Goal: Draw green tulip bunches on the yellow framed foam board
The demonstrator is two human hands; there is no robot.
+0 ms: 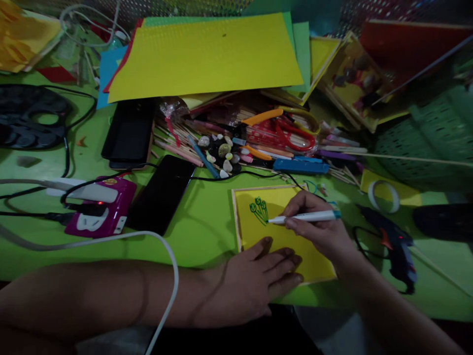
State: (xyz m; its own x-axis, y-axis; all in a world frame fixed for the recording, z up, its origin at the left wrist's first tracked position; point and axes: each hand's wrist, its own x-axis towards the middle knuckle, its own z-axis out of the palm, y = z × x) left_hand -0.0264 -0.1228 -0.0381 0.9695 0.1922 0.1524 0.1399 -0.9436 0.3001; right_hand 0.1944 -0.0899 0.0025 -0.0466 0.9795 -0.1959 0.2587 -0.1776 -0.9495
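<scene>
My right grip is clamped on a marker, its tip at the green flowers on the card, near side of the counter; my left grip lies flat, spread apart, over the card's near left corner.

From over here I've got the left hand palm down, fingers slightly spread and pointing right, left forearm stretched in from the left. The right hand is curled into a pen-style pinch, right forearm slanted from bottom right.
</scene>
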